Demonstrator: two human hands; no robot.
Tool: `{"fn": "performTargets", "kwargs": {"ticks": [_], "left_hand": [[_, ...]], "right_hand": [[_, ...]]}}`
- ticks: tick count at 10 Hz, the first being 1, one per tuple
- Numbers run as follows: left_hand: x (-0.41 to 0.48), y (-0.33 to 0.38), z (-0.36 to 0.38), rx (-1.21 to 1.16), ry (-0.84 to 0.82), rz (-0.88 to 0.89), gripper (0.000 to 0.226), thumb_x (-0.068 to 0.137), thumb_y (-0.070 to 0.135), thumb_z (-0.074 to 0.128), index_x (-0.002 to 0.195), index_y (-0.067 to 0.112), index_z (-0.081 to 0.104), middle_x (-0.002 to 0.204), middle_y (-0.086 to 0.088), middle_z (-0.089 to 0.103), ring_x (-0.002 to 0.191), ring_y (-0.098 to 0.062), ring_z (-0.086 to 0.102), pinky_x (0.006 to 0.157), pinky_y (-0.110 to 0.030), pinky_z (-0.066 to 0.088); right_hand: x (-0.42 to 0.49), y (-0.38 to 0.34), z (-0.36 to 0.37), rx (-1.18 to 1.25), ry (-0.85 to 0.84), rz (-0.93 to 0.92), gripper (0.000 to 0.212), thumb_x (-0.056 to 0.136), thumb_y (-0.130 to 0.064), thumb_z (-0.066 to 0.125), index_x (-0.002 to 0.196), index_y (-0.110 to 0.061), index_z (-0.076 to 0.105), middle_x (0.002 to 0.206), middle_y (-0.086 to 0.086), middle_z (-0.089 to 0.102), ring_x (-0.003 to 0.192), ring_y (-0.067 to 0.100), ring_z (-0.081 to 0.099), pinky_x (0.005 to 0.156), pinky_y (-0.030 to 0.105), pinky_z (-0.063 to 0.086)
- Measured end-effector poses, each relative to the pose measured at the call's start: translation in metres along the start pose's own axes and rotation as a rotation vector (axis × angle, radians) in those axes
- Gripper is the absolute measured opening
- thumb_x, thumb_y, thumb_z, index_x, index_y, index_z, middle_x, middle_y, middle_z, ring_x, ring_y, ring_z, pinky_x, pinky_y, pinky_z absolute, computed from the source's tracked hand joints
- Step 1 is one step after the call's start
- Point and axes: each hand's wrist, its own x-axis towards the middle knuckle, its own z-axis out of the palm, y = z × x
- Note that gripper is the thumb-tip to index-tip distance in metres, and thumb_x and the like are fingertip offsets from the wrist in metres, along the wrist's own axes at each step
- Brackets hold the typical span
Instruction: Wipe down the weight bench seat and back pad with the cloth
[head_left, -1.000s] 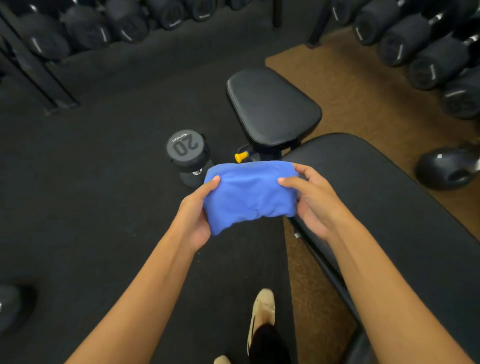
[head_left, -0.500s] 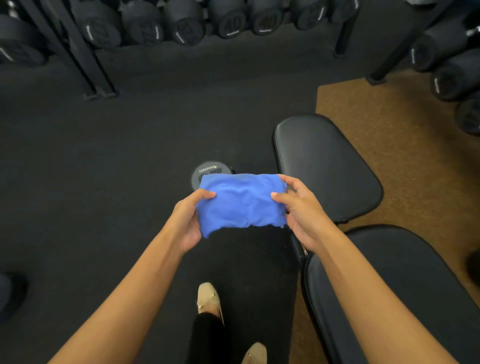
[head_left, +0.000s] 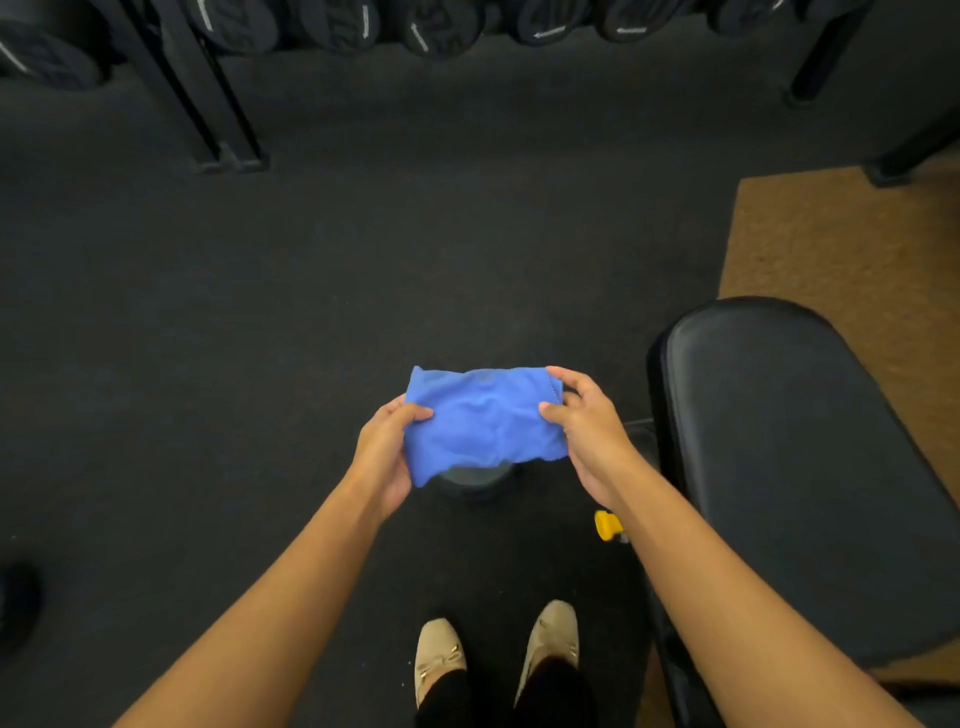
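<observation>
Holding the folded cloth mid-frame, left hand and right hand pinch its ends. Nothing touches the bench, lower right. All wiping looks left.

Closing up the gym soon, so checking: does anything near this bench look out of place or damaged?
One thing: a round dark weight, likely a dumbbell, sits on the floor beside the bench pad, away from the rack, mostly hidden behind the blue cloth. The pad shows no tears or spills.
</observation>
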Motion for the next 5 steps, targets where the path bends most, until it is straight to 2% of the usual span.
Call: {"fn": "performTargets", "kwargs": {"ticks": [1, 2, 3, 4, 5], "left_hand": [[0.04, -0.017, -0.007, 0.043, 0.052, 0.04, 0.043, 0.067, 0.01, 0.063, 0.108, -0.001, 0.059, 0.107, -0.019, 0.067, 0.09, -0.028, 0.066, 0.068, -0.034, 0.054], [0.07, -0.037, -0.009, 0.127, 0.134, 0.072, 0.035, 0.061, 0.013, 0.063, 0.095, 0.009, 0.06, 0.096, -0.012, 0.068, 0.082, -0.02, 0.067, 0.064, -0.031, 0.055], [0.084, -0.052, -0.012, 0.438, 0.264, 0.151, 0.035, 0.067, 0.013, 0.064, 0.101, 0.016, 0.054, 0.098, -0.005, 0.065, 0.088, -0.018, 0.062, 0.079, -0.032, 0.052], [0.091, -0.056, -0.014, 0.697, 0.3, 0.246, 0.03, 0.08, 0.0, 0.054, 0.105, 0.016, 0.05, 0.099, 0.001, 0.061, 0.086, -0.011, 0.056, 0.067, -0.011, 0.041], [0.092, -0.051, -0.012, 0.913, 0.352, 0.289, 0.044, 0.079, 0.003, 0.06, 0.121, 0.012, 0.048, 0.121, -0.005, 0.056, 0.111, -0.024, 0.052, 0.088, -0.026, 0.042]], "right_hand": [[0.044, 0.022, 0.005, -0.048, -0.011, 0.04, 0.041, 0.088, 0.004, 0.049, 0.121, -0.02, 0.049, 0.121, 0.005, 0.059, 0.108, 0.021, 0.058, 0.091, 0.04, 0.05], [0.075, 0.051, 0.008, -0.105, -0.025, 0.098, 0.043, 0.088, 0.006, 0.048, 0.123, -0.02, 0.048, 0.122, 0.005, 0.056, 0.11, 0.021, 0.055, 0.087, 0.035, 0.05], [0.089, 0.075, 0.007, -0.217, 0.012, 0.118, 0.049, 0.084, 0.011, 0.044, 0.124, -0.018, 0.049, 0.121, 0.007, 0.056, 0.108, 0.022, 0.055, 0.085, 0.033, 0.049], [0.096, 0.086, 0.007, -0.279, 0.053, 0.117, 0.053, 0.082, 0.011, 0.044, 0.126, -0.018, 0.048, 0.128, 0.011, 0.054, 0.113, 0.026, 0.053, 0.088, 0.033, 0.048], [0.094, 0.076, 0.008, -0.42, 0.035, 0.107, 0.059, 0.087, 0.003, 0.049, 0.14, -0.019, 0.035, 0.14, 0.009, 0.042, 0.125, 0.026, 0.044, 0.094, 0.031, 0.04]]}}
